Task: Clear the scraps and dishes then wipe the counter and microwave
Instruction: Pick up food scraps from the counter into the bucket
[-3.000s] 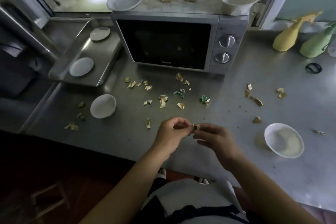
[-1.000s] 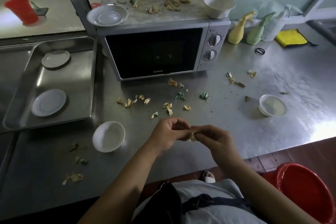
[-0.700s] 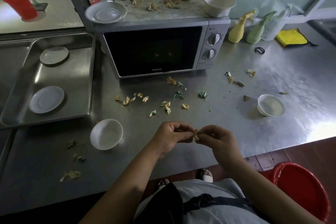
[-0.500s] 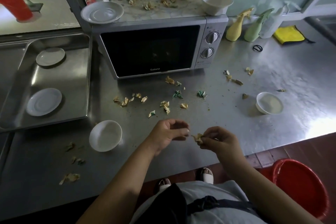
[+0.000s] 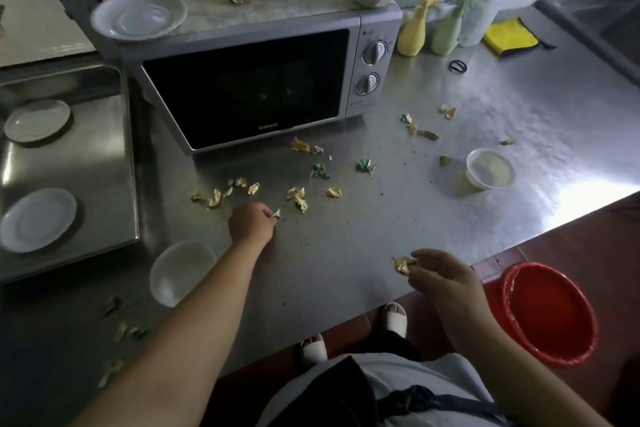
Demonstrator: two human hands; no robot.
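Scrap-gathering is under way on the steel counter: the left hand pinches a small crumpled paper scrap mid-counter, while the right hand holds a yellowish wad at the front edge. Likely next: the red bucket. The silver microwave reads "Galanz".

Yellowish and green scraps litter a grey steel counter by a silver, black-doored microwave, white bowls and a red bucket.
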